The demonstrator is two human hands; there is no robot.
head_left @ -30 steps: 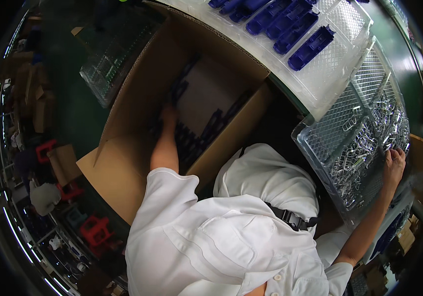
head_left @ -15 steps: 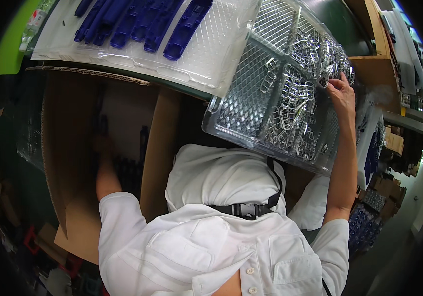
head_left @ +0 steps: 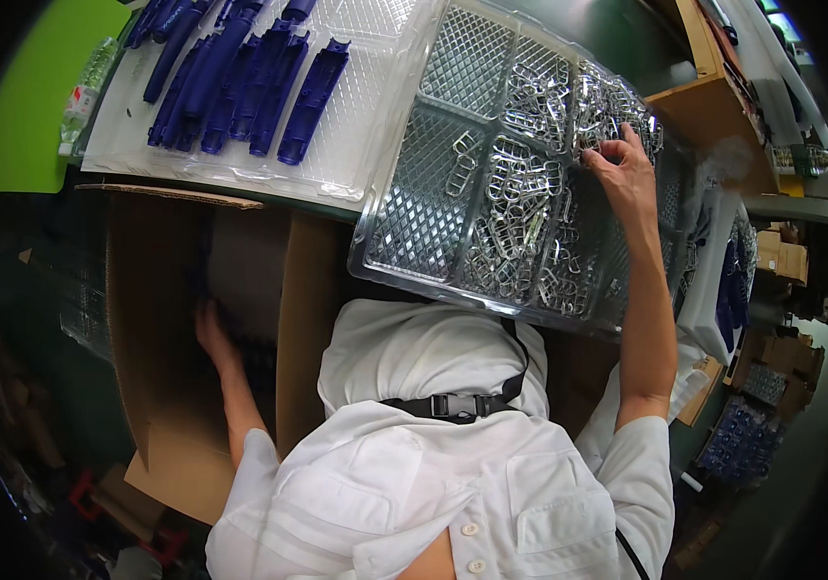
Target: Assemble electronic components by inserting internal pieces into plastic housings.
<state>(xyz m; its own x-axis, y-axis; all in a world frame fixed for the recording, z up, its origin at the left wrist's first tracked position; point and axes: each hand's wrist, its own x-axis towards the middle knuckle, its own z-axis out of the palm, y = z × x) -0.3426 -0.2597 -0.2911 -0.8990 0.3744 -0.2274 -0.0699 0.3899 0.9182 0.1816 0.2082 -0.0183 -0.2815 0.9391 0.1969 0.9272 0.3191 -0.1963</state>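
My right hand (head_left: 624,174) is over the far right of a clear divided plastic tray (head_left: 414,217). Its thumb and fingers curl together at the edge of a pile of shiny looped metal clips (head_left: 607,104); whether a clip is between the fingertips is hidden. More metal clips (head_left: 520,179) fill the middle compartments, and a few lie in a left one. Down inside an open cardboard box (head_left: 313,290), my left hand (head_left: 211,329) is in shadow, its fingers hard to make out. Dark parts in the bottom of the box are only dimly visible.
On a white textured tray (head_left: 361,145) at the back lie several long blue plastic shells (head_left: 313,101). A clear bottle (head_left: 81,101) stands beside a green panel (head_left: 18,97) at the far left. A wooden box (head_left: 718,126) borders the clip tray at the right.
The view has shifted, so the trays appear lower and further left. My left hand has moved lower in the box, towards me. My right hand stays at the clip pile, its fingers changing position.
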